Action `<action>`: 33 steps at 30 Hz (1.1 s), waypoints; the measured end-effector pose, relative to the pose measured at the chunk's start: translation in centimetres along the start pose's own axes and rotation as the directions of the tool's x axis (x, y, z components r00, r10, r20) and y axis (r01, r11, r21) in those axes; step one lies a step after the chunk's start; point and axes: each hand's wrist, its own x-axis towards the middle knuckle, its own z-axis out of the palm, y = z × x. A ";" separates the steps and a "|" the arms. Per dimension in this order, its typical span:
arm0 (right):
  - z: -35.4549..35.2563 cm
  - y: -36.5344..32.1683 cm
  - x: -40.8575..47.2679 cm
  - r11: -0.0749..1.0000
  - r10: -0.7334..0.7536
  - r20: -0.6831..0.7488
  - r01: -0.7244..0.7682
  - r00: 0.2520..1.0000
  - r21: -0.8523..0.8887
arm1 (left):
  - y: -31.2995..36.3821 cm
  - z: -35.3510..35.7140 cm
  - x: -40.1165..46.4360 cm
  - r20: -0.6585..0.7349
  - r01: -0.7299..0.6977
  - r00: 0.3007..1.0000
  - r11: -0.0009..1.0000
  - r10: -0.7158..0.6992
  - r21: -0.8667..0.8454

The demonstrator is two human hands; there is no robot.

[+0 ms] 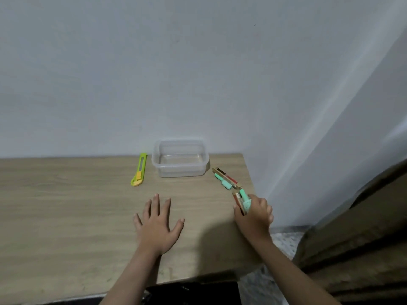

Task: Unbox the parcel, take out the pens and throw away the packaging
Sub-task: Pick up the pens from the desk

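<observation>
Right hand [255, 214] gripping bent pen pack [231, 188]

The table [66, 205] was matt, pale wood-grain laminate. On it, against the wall, stood a clear, smooth, slightly glossy plastic container [180, 158]. Just left of the container lay a green and yellow plastic utility knife [139, 170]. Right of the container, mint plastic pens [226, 183] sat in printed cardboard packaging [229, 178].
</observation>
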 end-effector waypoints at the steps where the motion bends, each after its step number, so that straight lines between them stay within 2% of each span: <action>1: 0.1 0.2 0.0 1.000 -0.028 -0.019 0.028 0.999 0.013 | 0.0 0.0 0.1 0.000 0.005 1.000 1.000 -0.005 -0.003; 7: 0.0 0.6 0.3 0.939 -0.203 -0.038 0.205 0.978 0.277 | -0.2 0.2 0.0 0.011 0.007 1.000 1.000 -0.007 -0.005; 13: 1.2 -2.9 3.6 0.913 -0.331 -0.009 0.322 0.944 0.249 | 0.0 0.2 0.0 0.007 0.004 1.000 1.000 -0.004 -0.007; 19: 2.4 -5.1 5.9 0.963 -0.268 0.265 0.250 0.926 0.098 | 0.0 0.1 0.0 0.025 0.003 1.000 1.000 -0.003 -0.008; 25: 2.3 -5.6 6.6 0.972 -0.232 0.296 0.212 0.927 0.098 | 0.1 -0.2 0.0 0.018 0.004 1.000 0.999 -0.003 -0.032; 29: 1.6 -6.4 7.6 0.981 -0.180 0.386 0.196 0.905 -0.003 | 0.1 -0.1 0.0 0.015 0.008 1.000 0.999 -0.007 -0.041; 33: 1.5 -6.8 7.4 0.978 -0.163 0.383 0.200 0.909 -0.059 | 0.1 -0.2 0.0 0.023 0.011 1.000 0.999 -0.010 -0.030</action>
